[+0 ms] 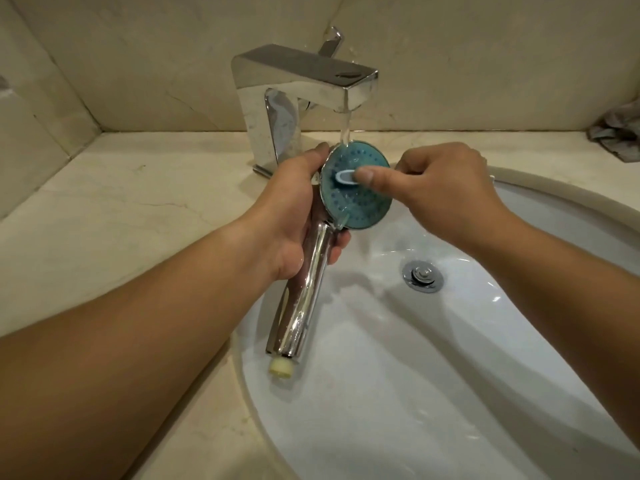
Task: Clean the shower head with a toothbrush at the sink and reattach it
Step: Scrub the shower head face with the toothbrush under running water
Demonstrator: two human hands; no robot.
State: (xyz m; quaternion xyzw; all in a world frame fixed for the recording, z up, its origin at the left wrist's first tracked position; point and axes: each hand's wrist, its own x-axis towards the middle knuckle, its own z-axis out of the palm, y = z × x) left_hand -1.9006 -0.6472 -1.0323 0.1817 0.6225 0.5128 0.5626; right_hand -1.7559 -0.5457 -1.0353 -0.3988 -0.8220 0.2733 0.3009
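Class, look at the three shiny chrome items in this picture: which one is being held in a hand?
The shower head, by its chrome handle, gripped in the left hand. The faucet stands fixed on the counter, and the drain stopper sits in the basin; no hand touches either.

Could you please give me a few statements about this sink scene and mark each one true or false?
1. Water runs from the faucet onto the shower head. True.
2. The right hand holds the shower head's handle. False: the left hand grips it.
3. The toothbrush presses against the blue spray face. True.
4. The shower head lies in the sink. False: it is held above the basin.
5. A hose is attached to the handle. False: its end is bare.
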